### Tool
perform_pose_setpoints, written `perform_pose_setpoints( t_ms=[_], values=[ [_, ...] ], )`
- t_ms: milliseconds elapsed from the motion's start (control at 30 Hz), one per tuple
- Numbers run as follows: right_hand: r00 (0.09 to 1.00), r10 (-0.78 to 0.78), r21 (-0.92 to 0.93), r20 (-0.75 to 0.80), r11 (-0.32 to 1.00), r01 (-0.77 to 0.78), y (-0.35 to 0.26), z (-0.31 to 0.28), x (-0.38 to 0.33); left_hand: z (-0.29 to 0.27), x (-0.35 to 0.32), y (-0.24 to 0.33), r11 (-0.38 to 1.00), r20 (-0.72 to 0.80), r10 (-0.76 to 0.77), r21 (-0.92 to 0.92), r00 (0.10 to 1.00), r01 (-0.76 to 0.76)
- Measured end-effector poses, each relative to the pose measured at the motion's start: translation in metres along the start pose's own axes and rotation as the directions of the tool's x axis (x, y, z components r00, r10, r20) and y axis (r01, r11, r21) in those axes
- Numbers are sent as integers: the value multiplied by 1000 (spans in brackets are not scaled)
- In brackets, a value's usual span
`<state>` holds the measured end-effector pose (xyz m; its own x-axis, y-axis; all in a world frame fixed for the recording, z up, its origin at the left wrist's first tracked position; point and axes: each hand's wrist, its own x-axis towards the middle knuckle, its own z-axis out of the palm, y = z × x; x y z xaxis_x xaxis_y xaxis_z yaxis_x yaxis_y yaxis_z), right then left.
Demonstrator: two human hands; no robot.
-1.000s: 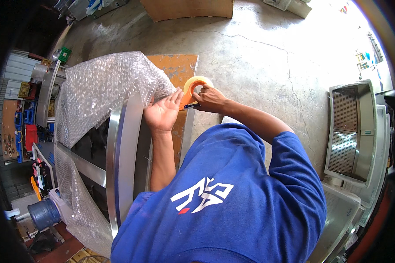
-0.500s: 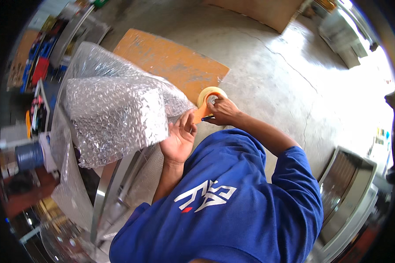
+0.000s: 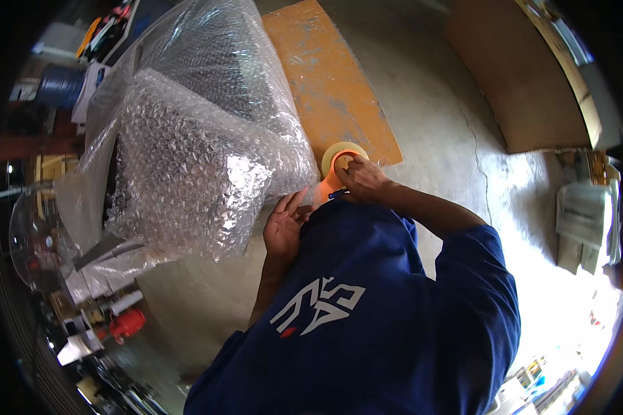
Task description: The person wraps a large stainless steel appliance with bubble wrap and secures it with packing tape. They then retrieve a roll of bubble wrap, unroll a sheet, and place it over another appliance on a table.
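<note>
Item count; clock positions from view centre.
Centre: two hands (image 3: 282, 232), one orange tape dispenser (image 3: 330, 182). 12 o'clock: one orange board (image 3: 332, 83). 10 o'clock: one bubble-wrapped bundle (image 3: 194, 152), one blue jug (image 3: 60, 86). 2 o'clock: one large brown panel (image 3: 509, 76).

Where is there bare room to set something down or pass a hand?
Bare: the orange-brown board beside the bubble wrap; grey floor between that board and the cardboard box; also floor between the bubble wrap and the left forearm, lower in view. Crowded: around the left hand, right hand and tape roll, beside the wrap's edge.
</note>
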<state>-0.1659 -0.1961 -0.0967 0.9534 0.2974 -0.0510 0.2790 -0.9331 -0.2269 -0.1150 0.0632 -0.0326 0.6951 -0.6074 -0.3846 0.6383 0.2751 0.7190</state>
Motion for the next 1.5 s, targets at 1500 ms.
perform_pose_setpoints(
  t_ms=[1500],
  values=[
    [956, -291, 50, 42, 956, 289, 23, -23, 29, -35, -2, -106, 712, -471, 295, 688, 831, 138]
  ],
)
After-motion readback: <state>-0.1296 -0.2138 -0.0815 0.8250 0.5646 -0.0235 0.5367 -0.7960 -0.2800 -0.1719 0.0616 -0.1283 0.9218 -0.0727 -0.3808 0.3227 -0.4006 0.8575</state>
